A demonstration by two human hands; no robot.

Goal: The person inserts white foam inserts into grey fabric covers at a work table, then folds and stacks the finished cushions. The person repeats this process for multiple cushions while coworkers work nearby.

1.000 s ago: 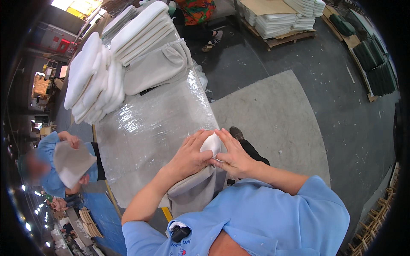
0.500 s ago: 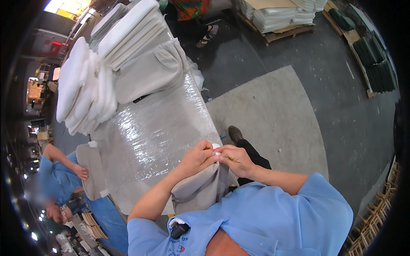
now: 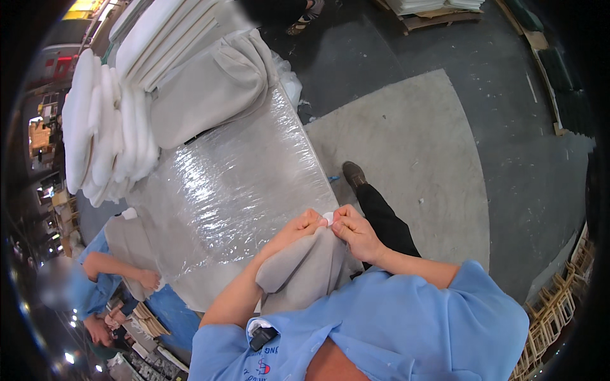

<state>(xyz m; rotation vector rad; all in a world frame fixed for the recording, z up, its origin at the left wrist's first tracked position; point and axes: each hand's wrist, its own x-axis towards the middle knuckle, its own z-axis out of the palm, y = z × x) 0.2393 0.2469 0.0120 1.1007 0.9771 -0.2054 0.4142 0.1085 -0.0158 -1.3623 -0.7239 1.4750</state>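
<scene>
A grey fabric cushion cover [image 3: 304, 273] hangs bunched between my forearms, close to my body at the table's near right corner. White padding [image 3: 328, 218] pokes out at its top, between my fists. My left hand [image 3: 306, 223] is closed on the cover's edge from the left. From the right, my right hand [image 3: 351, 227] pinches the same edge, thumb pressed against the fingers. The two hands are almost touching. Whether a zip or seam lies under the fingertips is hidden.
A plastic-wrapped table [image 3: 235, 184] extends to my left. On its far side lie grey covers [image 3: 213, 89] and stacked white cushion pads [image 3: 105, 127]. A co-worker in blue [image 3: 101, 260] handles another grey cover [image 3: 130, 244] at left. Wooden frames [image 3: 553, 317] stand at lower right.
My hands have shifted slightly, the right one turning into a tighter grip beside the padding. The co-worker's hand has moved nearer the table. The whole view has tilted a little.
</scene>
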